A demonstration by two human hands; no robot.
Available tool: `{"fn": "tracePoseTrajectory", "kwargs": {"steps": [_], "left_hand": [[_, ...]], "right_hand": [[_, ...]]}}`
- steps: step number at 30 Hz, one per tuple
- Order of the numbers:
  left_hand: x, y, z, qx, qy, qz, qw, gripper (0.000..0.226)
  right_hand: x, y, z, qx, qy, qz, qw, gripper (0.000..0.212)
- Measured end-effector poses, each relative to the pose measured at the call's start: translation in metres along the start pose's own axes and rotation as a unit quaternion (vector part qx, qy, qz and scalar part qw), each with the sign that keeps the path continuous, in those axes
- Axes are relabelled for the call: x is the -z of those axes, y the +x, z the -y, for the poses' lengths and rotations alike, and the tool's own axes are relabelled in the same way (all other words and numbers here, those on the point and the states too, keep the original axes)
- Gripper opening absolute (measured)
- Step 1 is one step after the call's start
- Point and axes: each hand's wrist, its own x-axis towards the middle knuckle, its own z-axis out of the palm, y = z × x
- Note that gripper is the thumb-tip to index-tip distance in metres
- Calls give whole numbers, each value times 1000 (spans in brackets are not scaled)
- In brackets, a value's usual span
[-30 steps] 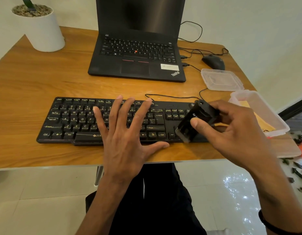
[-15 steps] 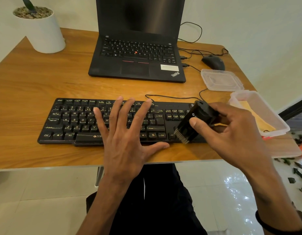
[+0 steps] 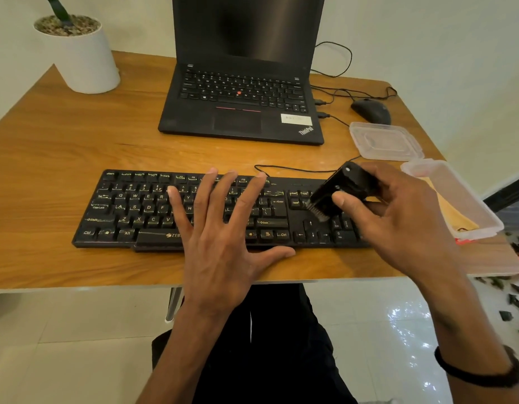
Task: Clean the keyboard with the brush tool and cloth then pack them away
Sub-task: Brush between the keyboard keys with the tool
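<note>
Keyboard (image 3: 141, 211) lies flat on the table (image 3: 63, 147), left hand (image 3: 220, 237) pressed on its middle keys, fingers (image 3: 205, 185) spread wide apart. Right hand (image 3: 398, 220) clamps thumb and fingers on the brush tool (image 3: 336, 193), bristles down at the keys just left of the thumb, above the arrow cluster.

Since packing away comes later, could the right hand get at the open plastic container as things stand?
Probably yes: the right hand is beside the container with nothing between, though it still grips the brush tool.
</note>
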Motion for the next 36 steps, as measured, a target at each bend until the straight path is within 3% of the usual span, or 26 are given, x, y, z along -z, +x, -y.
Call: {"fn": "tracePoseTrajectory", "kwargs": {"steps": [5,9,15,21,26,36], "left_hand": [[0,0,0,3,-2,4,1000,111],[-1,0,0,2,3,3,1000,110],[-1,1,0,4,-2,5,1000,111],[-1,1,0,1,-2,-2,1000,111],[0,1,-1,1,-13,-15,1000,110],[-1,1,-2,6,-3,-11,1000,106]], "right_hand": [[8,-7,-1,-28,37,32,998,43],[13,1,-1,-39,-23,-4,999,32],[4,-4,5,-67,19,-28,997,24],[-6,3,7,-33,-80,-139,987,39],[-15,14,5,-23,-63,-166,984,40],[-27,21,18,-36,15,-83,996,21]]}}
